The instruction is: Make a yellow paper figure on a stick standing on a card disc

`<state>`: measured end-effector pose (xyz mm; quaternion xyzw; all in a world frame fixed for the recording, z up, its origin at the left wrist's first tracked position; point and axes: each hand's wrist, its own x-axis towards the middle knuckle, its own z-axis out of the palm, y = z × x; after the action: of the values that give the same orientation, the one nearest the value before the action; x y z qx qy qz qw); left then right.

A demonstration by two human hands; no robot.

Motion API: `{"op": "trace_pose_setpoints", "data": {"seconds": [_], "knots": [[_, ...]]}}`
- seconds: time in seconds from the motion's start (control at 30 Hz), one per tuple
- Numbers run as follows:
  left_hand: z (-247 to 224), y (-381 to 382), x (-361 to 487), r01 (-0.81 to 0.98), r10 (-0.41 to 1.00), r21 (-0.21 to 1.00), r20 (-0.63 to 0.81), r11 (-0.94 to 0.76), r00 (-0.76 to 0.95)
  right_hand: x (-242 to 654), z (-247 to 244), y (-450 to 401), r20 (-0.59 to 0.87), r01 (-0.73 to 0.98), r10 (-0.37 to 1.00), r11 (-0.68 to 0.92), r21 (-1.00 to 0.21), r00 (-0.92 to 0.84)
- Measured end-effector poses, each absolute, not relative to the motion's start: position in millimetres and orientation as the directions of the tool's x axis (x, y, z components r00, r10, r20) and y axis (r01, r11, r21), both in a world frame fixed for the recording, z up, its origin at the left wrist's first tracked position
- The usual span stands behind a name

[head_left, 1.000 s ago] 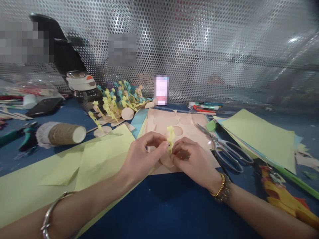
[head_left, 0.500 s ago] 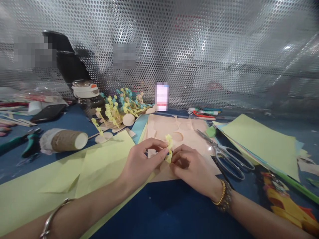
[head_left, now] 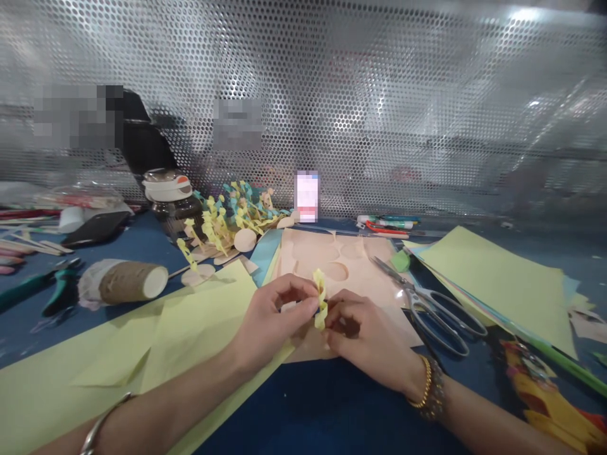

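Note:
A small twisted yellow paper piece [head_left: 319,300] stands upright between my hands, over the pink paper sheet [head_left: 365,272] with cut-out shapes. My left hand [head_left: 275,316] pinches its upper part between thumb and fingertips. My right hand [head_left: 363,335] has its fingers curled and closed around the lower right side of the same piece; the exact contact of its fingertips is partly hidden. Scissors [head_left: 434,309] lie with open blades to the right of my right hand. Yellow paper sheets [head_left: 199,328] lie beneath and beside my left forearm.
Yellow and blue paper sprigs [head_left: 218,224] stand at the back left, near a lidded jar [head_left: 171,199]. A wrapped roll [head_left: 126,281] and green-handled pliers [head_left: 61,287] lie left. Markers [head_left: 389,222] lie behind; stacked coloured paper [head_left: 493,278] lies right.
The whole view has shifted, so everything appears slightly lower. My hands remain around the yellow paper piece, with only slight finger movement.

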<state>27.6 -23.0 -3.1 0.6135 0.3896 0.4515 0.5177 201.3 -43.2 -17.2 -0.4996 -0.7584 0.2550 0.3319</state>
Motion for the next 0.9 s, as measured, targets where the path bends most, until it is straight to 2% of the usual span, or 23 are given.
{"op": "trace_pose_setpoints", "data": {"seconds": [0.23, 0.43, 0.9], "knots": [[0.4, -24.1, 30.2, -0.150, 0.958, 0.987, 0.095, -0.056, 0.271, 200.0, -16.6, -43.9, 0.251, 0.603, 0.924, 0.378, -0.702, -0.287], [0.8, -22.8, 32.4, -0.141, 0.964, 0.990, 0.058, -0.021, 0.259, 199.7, -17.7, -45.7, 0.250, 0.625, 0.925, 0.378, -0.683, -0.287], [-0.9, -23.0, 29.7, -0.142, 0.945, 0.989, 0.082, -0.038, 0.317, 201.2, -13.9, -45.3, 0.252, 0.622, 0.919, 0.392, -0.678, -0.304]]}}
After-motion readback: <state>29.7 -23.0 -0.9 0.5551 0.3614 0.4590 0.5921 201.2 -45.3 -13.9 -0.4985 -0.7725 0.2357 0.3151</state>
